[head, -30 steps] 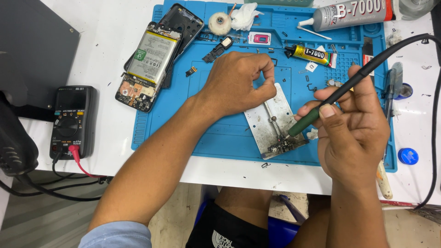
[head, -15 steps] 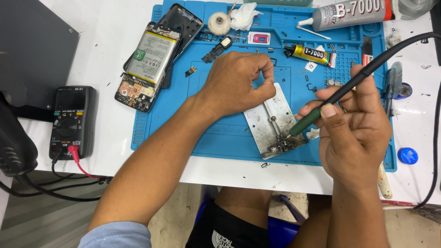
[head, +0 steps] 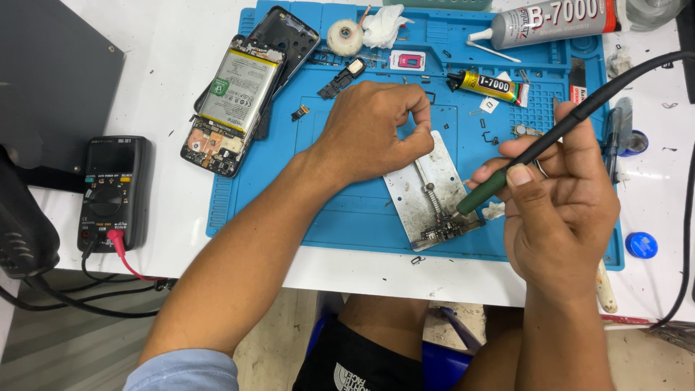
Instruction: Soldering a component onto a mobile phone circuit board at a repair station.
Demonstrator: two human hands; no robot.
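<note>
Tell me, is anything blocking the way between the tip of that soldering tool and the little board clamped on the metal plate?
Nothing visible does. The right hand holds the green-gripped black soldering iron slanted down onto the small part at the grey metal holder plate. The left hand rests at the plate's upper edge, aside from the tip.

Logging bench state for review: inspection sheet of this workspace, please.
Surface: blue silicone mat on white table.
Job's things: green-handled soldering iron, tip at steel holder plate.
Clutter: opened phone with exposed battery, two glue tubes, white tape roll, black multimeter.
Grippers: left hand rests on plate; right hand grips iron.
Cables: black iron cord, red probe lead.
Surroundings: person's knees below table edge.
</note>
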